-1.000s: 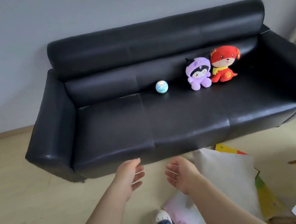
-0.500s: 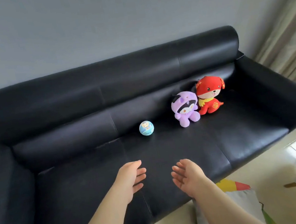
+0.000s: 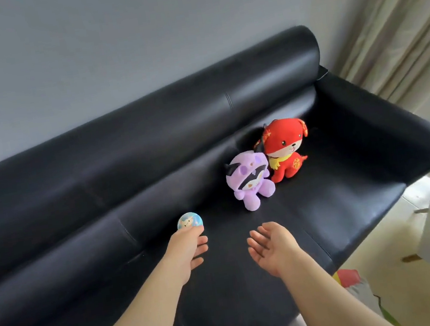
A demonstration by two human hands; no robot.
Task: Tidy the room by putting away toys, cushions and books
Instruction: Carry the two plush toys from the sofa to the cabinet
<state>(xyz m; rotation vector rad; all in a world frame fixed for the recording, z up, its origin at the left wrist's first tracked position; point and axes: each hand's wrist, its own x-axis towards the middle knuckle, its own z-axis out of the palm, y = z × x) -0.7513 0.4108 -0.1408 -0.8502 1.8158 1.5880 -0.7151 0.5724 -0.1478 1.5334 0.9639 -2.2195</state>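
Ball [image 3: 189, 220], lower centre, judged light, smooth, roll-prone; to be cupped whole. Left hand [image 3: 188, 252], right hand [image 3: 273, 246]: grip slack, nothing held.

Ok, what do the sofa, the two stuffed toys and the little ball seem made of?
Sofa: black leather or imitation, smooth with soft sheen and stitched seams. Purple toy and red toy: plush fabric, fuzzy and matte. Ball: probably glossy plastic or rubber, printed with a picture; too small to be sure.
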